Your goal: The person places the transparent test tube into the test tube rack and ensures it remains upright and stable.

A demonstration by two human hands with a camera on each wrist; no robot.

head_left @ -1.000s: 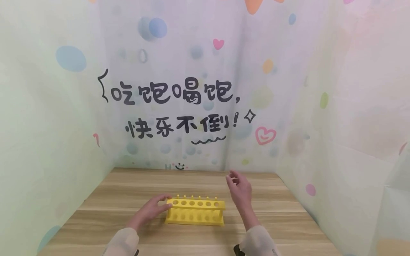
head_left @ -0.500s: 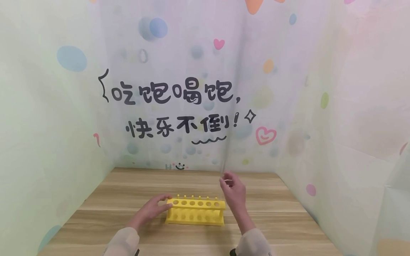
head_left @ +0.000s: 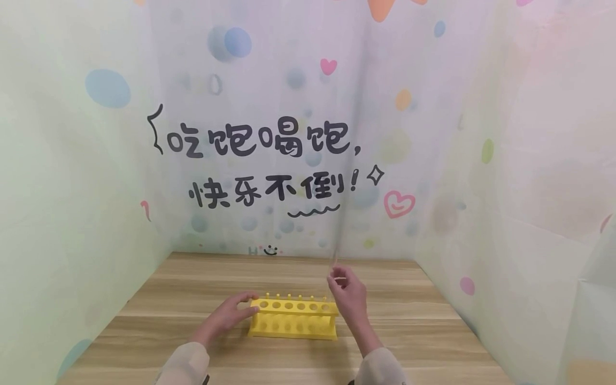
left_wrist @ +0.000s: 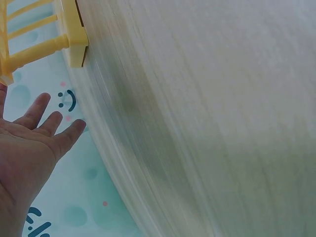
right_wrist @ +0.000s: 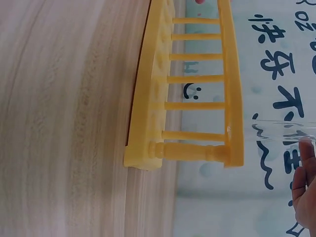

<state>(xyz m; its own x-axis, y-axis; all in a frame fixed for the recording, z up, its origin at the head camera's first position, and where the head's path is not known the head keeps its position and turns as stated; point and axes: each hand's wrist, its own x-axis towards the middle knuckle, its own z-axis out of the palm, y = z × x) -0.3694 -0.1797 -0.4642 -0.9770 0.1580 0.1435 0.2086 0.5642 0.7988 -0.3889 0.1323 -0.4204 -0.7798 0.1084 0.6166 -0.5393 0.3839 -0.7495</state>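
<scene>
Right hand point(head_left: 348, 294) raised pinching glass tube point(head_left: 337, 235), left hand point(head_left: 231, 313) steadying rack point(head_left: 293, 318)

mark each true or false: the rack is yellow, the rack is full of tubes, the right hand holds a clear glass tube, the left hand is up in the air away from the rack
The rack is yellow: true.
The rack is full of tubes: false, its holes stand empty.
The right hand holds a clear glass tube: true, pinched upright above the rack's right end.
The left hand is up in the air away from the rack: false, it rests low on the wooden table with its fingers at the rack's left end.
</scene>
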